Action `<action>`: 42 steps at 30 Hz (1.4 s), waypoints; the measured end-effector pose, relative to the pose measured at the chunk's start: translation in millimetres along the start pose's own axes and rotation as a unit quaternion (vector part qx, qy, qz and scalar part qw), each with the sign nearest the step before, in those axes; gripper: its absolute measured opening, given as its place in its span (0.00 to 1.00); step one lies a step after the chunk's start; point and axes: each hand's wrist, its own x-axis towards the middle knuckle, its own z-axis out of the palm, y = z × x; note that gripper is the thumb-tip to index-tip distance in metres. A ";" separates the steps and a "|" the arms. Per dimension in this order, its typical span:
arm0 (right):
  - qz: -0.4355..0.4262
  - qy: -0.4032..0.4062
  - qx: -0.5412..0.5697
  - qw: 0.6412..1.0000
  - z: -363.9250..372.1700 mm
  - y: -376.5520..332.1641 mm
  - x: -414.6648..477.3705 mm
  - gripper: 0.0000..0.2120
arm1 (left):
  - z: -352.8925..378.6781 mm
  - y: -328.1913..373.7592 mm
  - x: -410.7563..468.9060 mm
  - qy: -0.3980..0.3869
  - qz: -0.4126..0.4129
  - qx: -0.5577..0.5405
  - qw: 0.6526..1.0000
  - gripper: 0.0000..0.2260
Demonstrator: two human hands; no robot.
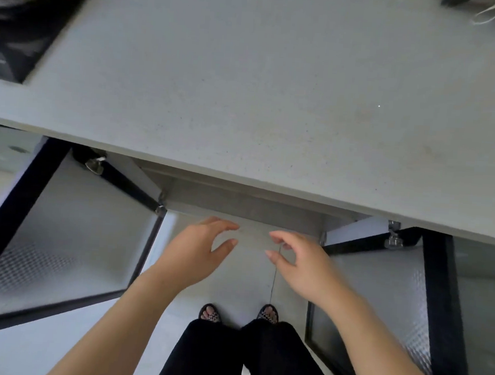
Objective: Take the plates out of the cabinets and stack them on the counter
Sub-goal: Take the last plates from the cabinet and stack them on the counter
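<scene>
Plates are out of view, presumably inside the open cabinet below the bench. My left hand and right hand reach toward it, loosely curled, empty; next, grip a plate.

Pale grey speckled stone worktop: one.
Black-framed cabinet doors of textured frosted glass: two, the left door and the right door.
Bare hands: two, the left hand and the right hand.
Patterned open-toed sandals: two, the left sandal and the right sandal.
</scene>
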 end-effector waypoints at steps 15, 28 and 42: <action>-0.072 0.129 -0.035 0.988 123.4 164.3 175.1 0.19 | 159.2 -141.5 195.8 0.111 0.118 0.029 0.986 0.15; -0.144 0.209 -0.071 0.965 124.8 221.0 247.6 0.16 | 207.8 -185.2 287.9 0.160 0.060 0.125 0.977 0.24; -0.171 0.296 -0.104 0.934 120.9 245.1 313.9 0.13 | 206.0 -212.0 303.2 0.135 0.058 0.214 0.966 0.39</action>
